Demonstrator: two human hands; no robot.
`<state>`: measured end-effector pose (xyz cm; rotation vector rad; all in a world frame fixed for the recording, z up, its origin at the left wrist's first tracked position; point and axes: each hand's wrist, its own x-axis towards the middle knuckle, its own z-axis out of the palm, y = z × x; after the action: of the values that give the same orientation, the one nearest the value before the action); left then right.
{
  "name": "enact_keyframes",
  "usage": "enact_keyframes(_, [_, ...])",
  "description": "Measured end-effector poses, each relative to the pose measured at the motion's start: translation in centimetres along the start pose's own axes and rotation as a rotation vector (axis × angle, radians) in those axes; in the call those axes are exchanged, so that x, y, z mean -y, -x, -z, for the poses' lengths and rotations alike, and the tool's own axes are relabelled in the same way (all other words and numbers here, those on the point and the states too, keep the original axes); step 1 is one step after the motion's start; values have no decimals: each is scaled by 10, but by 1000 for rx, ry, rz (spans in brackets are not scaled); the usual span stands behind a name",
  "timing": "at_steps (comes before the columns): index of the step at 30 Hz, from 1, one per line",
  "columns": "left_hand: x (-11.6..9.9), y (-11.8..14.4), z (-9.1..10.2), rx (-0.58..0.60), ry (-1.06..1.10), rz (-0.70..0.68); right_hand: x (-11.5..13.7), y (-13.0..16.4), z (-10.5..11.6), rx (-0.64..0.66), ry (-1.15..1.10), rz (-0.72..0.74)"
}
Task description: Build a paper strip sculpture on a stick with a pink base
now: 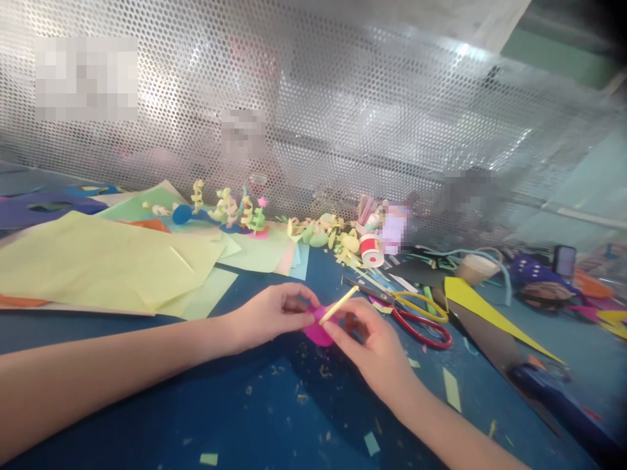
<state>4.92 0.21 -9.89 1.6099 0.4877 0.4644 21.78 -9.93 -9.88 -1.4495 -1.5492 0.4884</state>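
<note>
With the left hand (272,316) pinching the pink paper disc (317,331) firmly, the right hand (375,349), fingers clamped on the yellow strip (339,305) at its 11 o'clock, should press the strip's end squarely down, well clear of the scissors (416,314) at 3 o'clock.

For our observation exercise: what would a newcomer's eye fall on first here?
At centre, the left hand and right hand pinch a bright pink paper piece with a pale yellow paper strip. Right of them lie red and yellow-handled scissors; pale yellow-green paper sheets spread left.
</note>
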Motion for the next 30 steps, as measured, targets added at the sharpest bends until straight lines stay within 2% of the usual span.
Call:
enact_keyframes(4, [-1, 0, 0, 11, -15, -5, 3, 0, 0, 10, 37, 35])
enact_keyframes(12, [-4, 2, -1, 65, 15, -18, 3, 1, 0, 43, 43, 28])
enact_keyframes(22, [-2, 1, -1, 77, 4, -23, 6, 1, 1, 55, 52, 24])
enact_keyframes(26, [-5, 1, -1, 55, -80, -40, 8, 2, 0, 48, 29, 35])
enact_keyframes(30, [-7, 3, -1, 78, -21, -48, 9, 4, 1, 21, -42, 33])
